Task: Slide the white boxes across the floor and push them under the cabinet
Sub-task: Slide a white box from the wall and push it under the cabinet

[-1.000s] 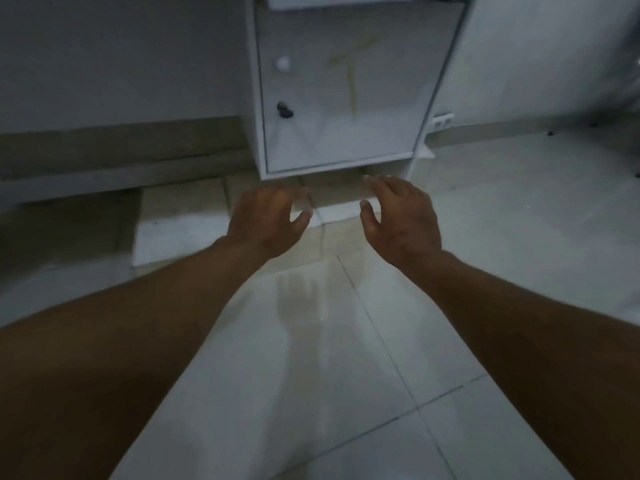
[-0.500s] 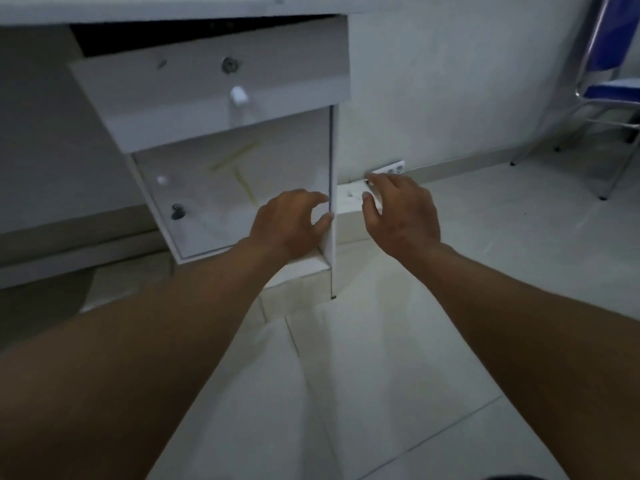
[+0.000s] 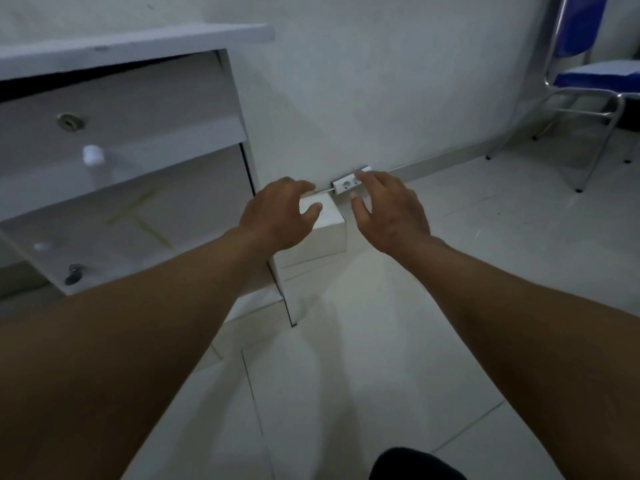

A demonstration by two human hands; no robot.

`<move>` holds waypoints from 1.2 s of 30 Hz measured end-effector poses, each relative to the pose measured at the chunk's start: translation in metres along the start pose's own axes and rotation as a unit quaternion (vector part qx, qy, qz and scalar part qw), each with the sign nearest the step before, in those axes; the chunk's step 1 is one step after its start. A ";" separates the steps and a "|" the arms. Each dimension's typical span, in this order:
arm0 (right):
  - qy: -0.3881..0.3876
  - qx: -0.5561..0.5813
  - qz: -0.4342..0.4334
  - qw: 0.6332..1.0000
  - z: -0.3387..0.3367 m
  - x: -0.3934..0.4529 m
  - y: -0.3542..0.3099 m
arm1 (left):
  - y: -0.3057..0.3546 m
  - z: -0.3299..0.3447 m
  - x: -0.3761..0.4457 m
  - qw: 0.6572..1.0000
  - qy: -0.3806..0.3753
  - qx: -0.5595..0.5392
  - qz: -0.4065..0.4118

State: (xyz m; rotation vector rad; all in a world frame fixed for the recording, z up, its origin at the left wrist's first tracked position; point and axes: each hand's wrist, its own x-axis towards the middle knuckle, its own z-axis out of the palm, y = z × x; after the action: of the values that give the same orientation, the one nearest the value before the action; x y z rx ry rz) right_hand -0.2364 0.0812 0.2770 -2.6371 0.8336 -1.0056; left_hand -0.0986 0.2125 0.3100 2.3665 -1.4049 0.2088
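A white box (image 3: 323, 228) sits beside the cabinet (image 3: 138, 188) (against the far wall). The left hand (image 3: 277, 216), fingers spread, hovers nearest above it. The right hand (image 3: 388, 209) is open, just right of it.

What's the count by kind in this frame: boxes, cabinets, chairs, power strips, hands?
White box: 1, on the floor beside the cabinet
Cabinet: 1
Blue chair: 1
Power strip: 1, at the foot of the wall
Hands: 2, left hand and right hand, both empty
Total: 6
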 end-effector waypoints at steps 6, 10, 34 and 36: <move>-0.086 -0.020 0.029 0.996 0.013 0.020 0.041 | 0.006 0.039 0.035 0.999 0.011 -0.032 -0.009; -0.093 -0.040 0.039 0.994 0.035 0.052 0.061 | -0.002 0.063 0.074 0.998 0.014 -0.051 -0.033; -0.157 0.021 0.038 0.987 0.273 0.225 0.179 | -0.091 0.233 0.248 0.946 0.075 -0.054 -0.309; -0.153 0.030 0.049 0.987 0.304 0.230 0.189 | -0.107 0.254 0.263 0.942 0.076 -0.048 -0.325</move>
State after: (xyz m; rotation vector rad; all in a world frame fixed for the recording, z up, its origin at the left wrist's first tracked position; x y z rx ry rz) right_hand 0.0224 -0.2096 0.1064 -2.5787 0.8349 -0.5709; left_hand 0.1066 -0.0554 0.1337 2.5192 -0.4994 0.1302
